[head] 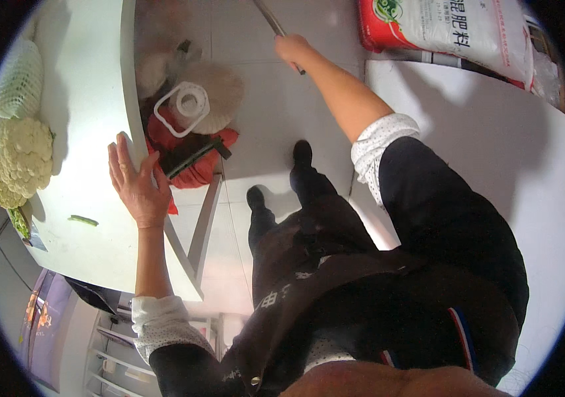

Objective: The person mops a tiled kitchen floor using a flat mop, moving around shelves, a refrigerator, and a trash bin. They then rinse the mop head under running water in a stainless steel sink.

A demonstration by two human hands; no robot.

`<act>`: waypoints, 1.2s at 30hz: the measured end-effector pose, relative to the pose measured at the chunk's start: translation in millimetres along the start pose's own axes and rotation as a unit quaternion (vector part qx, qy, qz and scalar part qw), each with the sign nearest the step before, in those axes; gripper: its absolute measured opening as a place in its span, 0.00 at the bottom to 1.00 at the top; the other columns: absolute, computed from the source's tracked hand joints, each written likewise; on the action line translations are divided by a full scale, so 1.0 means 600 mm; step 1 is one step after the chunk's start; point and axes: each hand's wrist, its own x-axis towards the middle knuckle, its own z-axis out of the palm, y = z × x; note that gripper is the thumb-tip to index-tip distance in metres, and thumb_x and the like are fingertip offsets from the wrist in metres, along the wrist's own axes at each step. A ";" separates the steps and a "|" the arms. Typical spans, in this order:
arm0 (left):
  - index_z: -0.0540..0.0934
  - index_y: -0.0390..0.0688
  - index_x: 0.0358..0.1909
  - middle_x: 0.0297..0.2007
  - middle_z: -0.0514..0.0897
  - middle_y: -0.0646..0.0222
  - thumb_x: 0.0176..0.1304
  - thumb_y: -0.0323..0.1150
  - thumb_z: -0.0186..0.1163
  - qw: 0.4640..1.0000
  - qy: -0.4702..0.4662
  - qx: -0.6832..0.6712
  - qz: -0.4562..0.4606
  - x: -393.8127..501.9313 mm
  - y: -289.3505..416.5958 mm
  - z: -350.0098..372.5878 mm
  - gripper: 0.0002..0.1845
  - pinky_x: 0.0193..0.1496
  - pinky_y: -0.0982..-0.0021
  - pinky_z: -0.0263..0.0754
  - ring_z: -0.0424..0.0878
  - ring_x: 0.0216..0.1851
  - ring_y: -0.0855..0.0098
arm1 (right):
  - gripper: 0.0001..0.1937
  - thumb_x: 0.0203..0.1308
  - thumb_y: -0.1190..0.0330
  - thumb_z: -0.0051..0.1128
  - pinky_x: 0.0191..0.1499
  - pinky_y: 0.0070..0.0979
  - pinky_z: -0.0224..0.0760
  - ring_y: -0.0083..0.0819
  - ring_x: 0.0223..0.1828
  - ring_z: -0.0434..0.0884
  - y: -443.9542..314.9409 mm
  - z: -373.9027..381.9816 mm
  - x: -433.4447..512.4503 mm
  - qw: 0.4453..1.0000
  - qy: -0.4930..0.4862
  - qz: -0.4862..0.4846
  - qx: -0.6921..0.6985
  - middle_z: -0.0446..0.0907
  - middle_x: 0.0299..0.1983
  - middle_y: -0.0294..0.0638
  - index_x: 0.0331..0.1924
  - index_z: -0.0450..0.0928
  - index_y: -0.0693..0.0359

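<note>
My left hand [139, 186] rests with spread fingers on the edge of a white table [99, 149], holding nothing. A green bean-like piece [83, 220] lies on the table beside it. Cauliflower heads [23, 154], some in white foam netting [19, 82], sit along the table's far left side. My right hand [295, 51] grips a metal pole [270, 17] over the tiled floor; its far end is out of view. Below the table edge are a white plastic container with a handle [190, 101], red plastic bags [203, 171] and a dark green bar-shaped object [193, 158].
A second white table [481, 124] stands at the right, with a large red and white printed sack [446, 37] behind it. A slanted table leg [205, 223] stands near my feet. White shelving [119, 360] is at the lower left.
</note>
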 end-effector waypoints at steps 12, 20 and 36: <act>0.85 0.51 0.39 0.73 0.58 0.68 0.56 0.29 0.61 0.997 0.054 -0.023 0.051 -0.020 -0.015 0.008 0.10 0.74 0.49 0.52 0.52 0.75 0.53 | 0.27 0.68 0.52 0.47 0.49 0.46 0.73 0.58 0.47 0.81 0.361 0.156 -0.352 0.992 0.079 0.083 -0.055 0.80 0.45 0.66 0.46 0.77 0.75; 0.84 0.45 0.37 0.54 0.76 0.57 0.55 0.31 0.60 0.978 0.166 -0.012 0.125 -0.044 -0.041 0.029 0.08 0.62 0.53 0.66 0.71 0.59 0.53 | 0.28 0.69 0.48 0.45 0.45 0.49 0.74 0.60 0.43 0.81 0.505 0.395 -0.763 0.978 0.003 0.204 -0.048 0.81 0.39 0.64 0.43 0.77 0.73; 0.78 0.48 0.54 0.58 0.75 0.62 0.60 0.28 0.62 0.983 0.069 -0.123 0.118 -0.424 -0.076 -0.083 0.19 0.71 0.51 0.57 0.67 0.67 0.59 | 0.28 0.67 0.43 0.49 0.37 0.40 0.71 0.39 0.30 0.79 0.560 0.505 -1.224 0.932 -0.003 0.341 0.124 0.79 0.26 0.49 0.37 0.79 0.66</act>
